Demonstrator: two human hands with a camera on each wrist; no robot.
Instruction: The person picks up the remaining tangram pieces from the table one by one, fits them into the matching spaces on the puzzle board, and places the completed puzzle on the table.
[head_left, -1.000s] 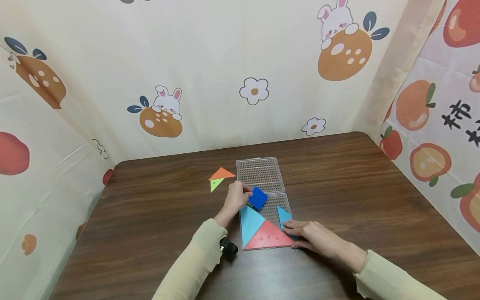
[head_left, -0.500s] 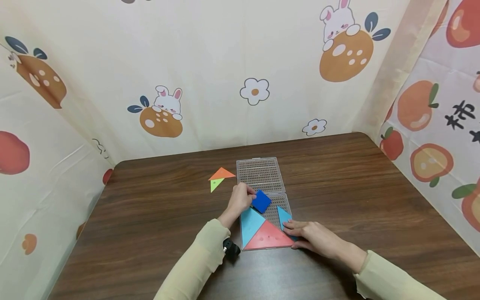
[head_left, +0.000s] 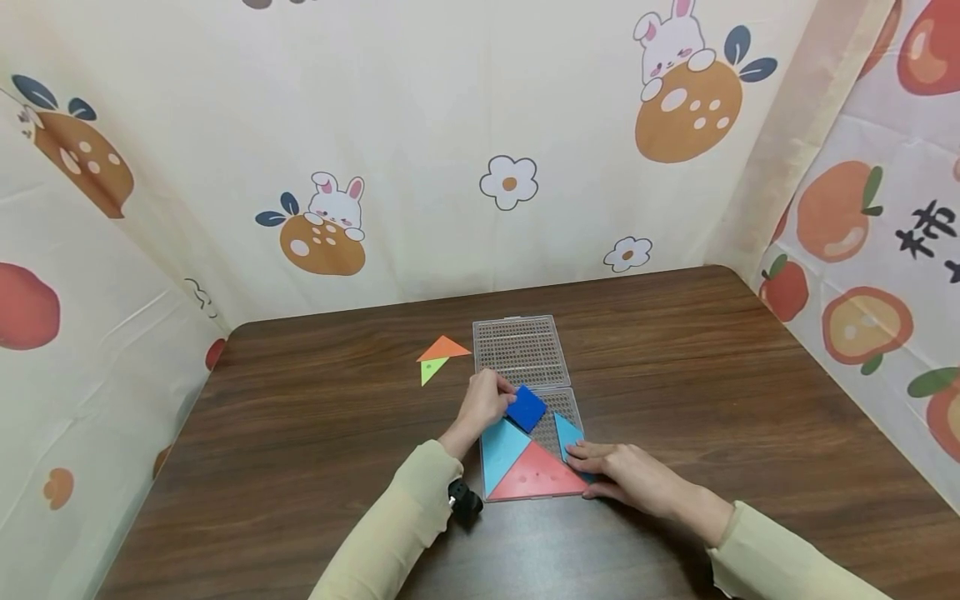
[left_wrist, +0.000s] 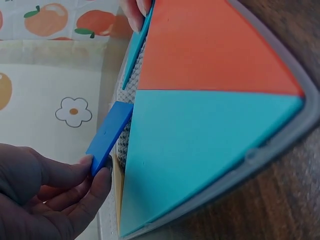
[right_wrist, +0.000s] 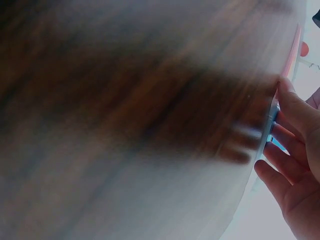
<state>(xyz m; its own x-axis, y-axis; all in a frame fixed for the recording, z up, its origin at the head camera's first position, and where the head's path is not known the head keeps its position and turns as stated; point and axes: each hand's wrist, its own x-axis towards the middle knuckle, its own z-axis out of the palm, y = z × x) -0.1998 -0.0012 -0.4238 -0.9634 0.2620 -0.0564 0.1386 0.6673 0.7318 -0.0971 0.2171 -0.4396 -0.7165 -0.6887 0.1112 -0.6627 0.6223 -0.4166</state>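
Observation:
My left hand (head_left: 484, 400) pinches a dark blue square tangram piece (head_left: 527, 409) between thumb and fingers. In the left wrist view the square (left_wrist: 109, 135) tilts, its far corner at the edge of the light blue triangle (left_wrist: 175, 150). That triangle and a red triangle (head_left: 536, 475) fill the near left of the clear case's lower half. My right hand (head_left: 630, 473) rests with extended fingers on a narrow blue tangram piece (head_left: 567, 429) at the case's right side, partly hiding it. The right wrist view has its fingertips along the case edge.
The perforated clear case (head_left: 519, 337) lies unfolded on the wooden table (head_left: 660, 358). Left of it lie an orange triangle (head_left: 443, 347) and a lime green triangle (head_left: 432, 368). A yellow piece (left_wrist: 118, 187) shows its edge beside the left fingers. Printed curtains stand behind.
My left hand has shifted slightly right and nearer with the blue square, which now sits further over the case's lower half. My right hand has stayed in place.

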